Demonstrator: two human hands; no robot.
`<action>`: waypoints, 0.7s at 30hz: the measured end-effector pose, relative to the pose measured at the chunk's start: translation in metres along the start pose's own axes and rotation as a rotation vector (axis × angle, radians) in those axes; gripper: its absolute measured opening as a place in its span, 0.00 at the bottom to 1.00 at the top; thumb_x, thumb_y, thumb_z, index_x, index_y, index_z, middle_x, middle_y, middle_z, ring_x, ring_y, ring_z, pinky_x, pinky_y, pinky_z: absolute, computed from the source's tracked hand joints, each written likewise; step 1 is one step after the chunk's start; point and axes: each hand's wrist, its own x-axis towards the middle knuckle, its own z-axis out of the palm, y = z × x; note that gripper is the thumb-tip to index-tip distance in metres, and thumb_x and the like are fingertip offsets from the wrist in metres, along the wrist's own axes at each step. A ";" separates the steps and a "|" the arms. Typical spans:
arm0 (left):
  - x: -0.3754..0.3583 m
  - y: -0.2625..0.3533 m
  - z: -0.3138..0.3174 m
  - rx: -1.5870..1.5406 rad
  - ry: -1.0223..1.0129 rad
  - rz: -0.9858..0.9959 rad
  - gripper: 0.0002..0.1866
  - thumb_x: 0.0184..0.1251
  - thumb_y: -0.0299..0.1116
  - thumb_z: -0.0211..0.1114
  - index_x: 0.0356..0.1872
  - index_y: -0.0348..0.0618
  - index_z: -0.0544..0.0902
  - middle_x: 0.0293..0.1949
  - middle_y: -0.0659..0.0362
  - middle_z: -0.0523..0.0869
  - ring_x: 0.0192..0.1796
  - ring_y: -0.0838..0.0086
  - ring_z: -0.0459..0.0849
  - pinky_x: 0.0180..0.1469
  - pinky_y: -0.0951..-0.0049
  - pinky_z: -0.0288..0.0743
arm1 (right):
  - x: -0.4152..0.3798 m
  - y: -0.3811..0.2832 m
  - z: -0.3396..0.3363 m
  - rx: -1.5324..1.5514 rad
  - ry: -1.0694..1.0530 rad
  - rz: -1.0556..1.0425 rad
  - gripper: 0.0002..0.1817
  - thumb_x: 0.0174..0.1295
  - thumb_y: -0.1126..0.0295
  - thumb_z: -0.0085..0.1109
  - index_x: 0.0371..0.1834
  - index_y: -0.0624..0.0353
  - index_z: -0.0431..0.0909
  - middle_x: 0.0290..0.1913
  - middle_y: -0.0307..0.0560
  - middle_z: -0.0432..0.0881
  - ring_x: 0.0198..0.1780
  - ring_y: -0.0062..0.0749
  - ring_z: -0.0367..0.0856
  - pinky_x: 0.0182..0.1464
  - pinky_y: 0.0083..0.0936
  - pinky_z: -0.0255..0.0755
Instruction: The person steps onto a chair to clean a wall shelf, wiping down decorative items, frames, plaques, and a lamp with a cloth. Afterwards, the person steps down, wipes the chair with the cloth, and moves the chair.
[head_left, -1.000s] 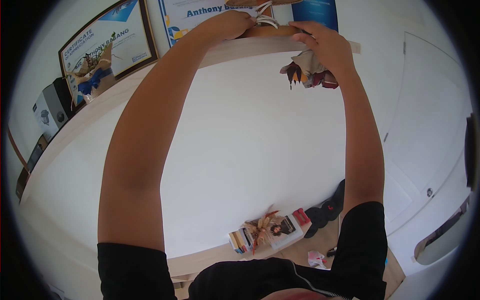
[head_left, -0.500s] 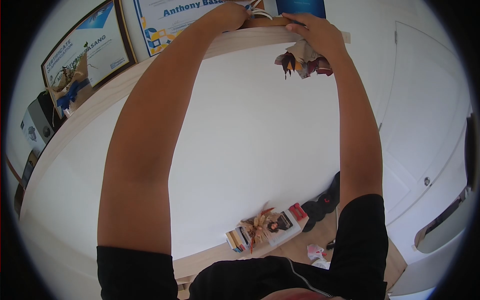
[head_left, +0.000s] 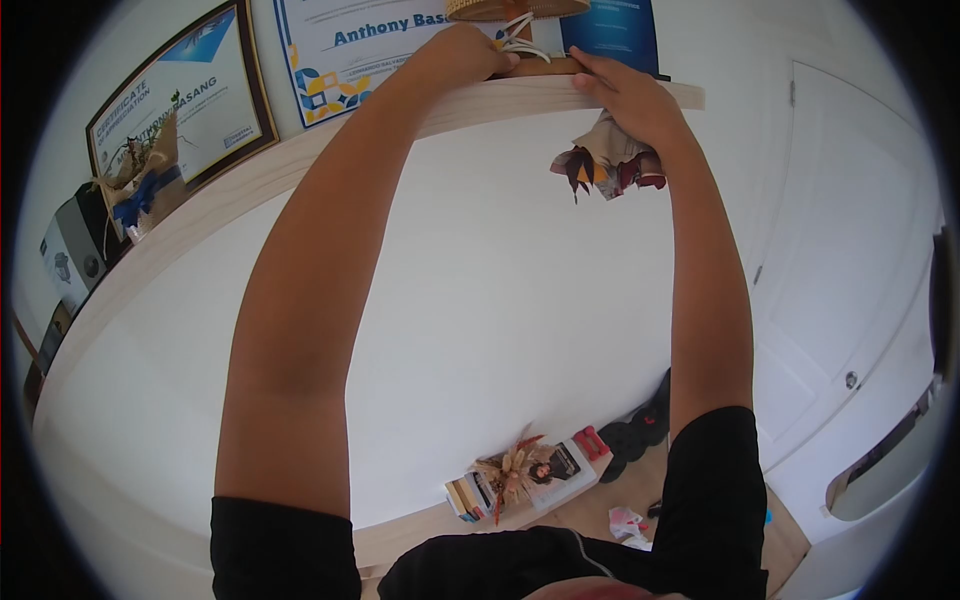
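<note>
A table lamp [head_left: 540,66] with a round wooden base and woven shade stands on the high wooden shelf [head_left: 440,117]. White cord [head_left: 522,42] is looped about its stem. At the base's left side, my left hand [head_left: 462,52] is closed, its fingertips gripping the edge. My right hand [head_left: 640,100] is at the right end of the base, with index finger and thumb against it. Beneath that palm hangs a crumpled cloth [head_left: 612,155] in grey, dark red and orange, apparently held by the other fingers, which are hidden.
Framed certificates [head_left: 190,105] and a dried bouquet with a blue ribbon [head_left: 148,195] stand along the shelf's left part. Below is a low shelf with books [head_left: 470,497], dried flowers [head_left: 515,470] and red dumbbells [head_left: 590,441]. A white door [head_left: 830,260] is at right.
The view has tilted up, so more of the lamp and its shade shows. Both hands stay at the lamp base, and the cloth still hangs below my right hand.
</note>
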 end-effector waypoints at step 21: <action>-0.107 0.030 -0.057 -0.008 0.267 -0.079 0.24 0.58 0.52 0.65 0.41 0.39 0.85 0.35 0.46 0.86 0.39 0.56 0.86 0.43 0.63 0.78 | -0.017 -0.009 0.001 0.004 0.190 0.065 0.32 0.67 0.41 0.43 0.71 0.40 0.62 0.66 0.46 0.70 0.67 0.40 0.67 0.67 0.37 0.62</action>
